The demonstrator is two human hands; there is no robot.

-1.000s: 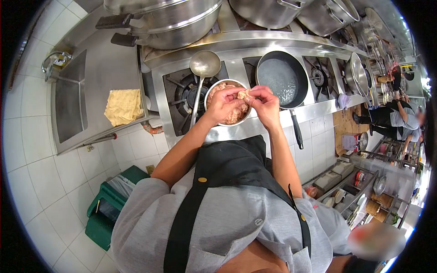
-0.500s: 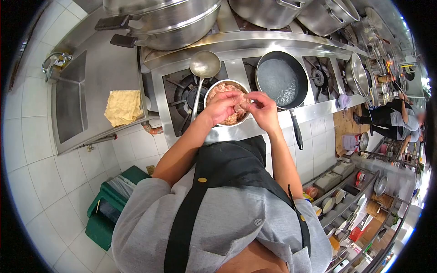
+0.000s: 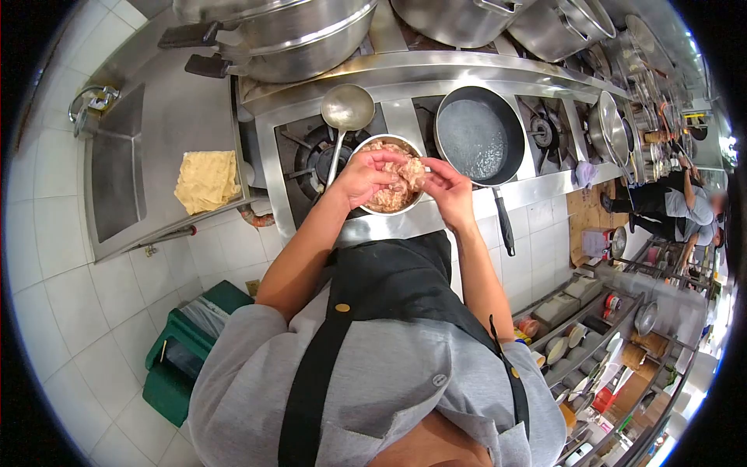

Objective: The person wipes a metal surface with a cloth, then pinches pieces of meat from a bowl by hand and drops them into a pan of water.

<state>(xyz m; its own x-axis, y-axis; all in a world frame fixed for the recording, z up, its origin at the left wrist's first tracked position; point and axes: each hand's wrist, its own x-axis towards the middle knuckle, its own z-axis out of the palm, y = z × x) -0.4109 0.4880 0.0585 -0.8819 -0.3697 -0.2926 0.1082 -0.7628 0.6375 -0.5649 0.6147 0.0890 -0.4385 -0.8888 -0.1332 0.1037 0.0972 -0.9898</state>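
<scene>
A steel bowl of pink minced meat sits at the stove's front edge, under my hands. My left hand is over the bowl's left side, its curled fingers against a small lump of minced meat. From the other side, the fingertips of my right hand pinch the same lump. To the right, a dark frying pan holds clear liquid with small bubbles near its lower edge. A long-handled ladle lies across the left burner, bowl end away from me.
Large steel pots stand along the back shelf. At left are a sink and a folded yellow cloth on the steel counter. The pan's handle juts past the stove edge. Another person stands far right, near shelves of dishes.
The fingers of both hands have spread slightly apart around the meat lump, so more of it shows. The bowl, ladle and frying pan stay in place.
</scene>
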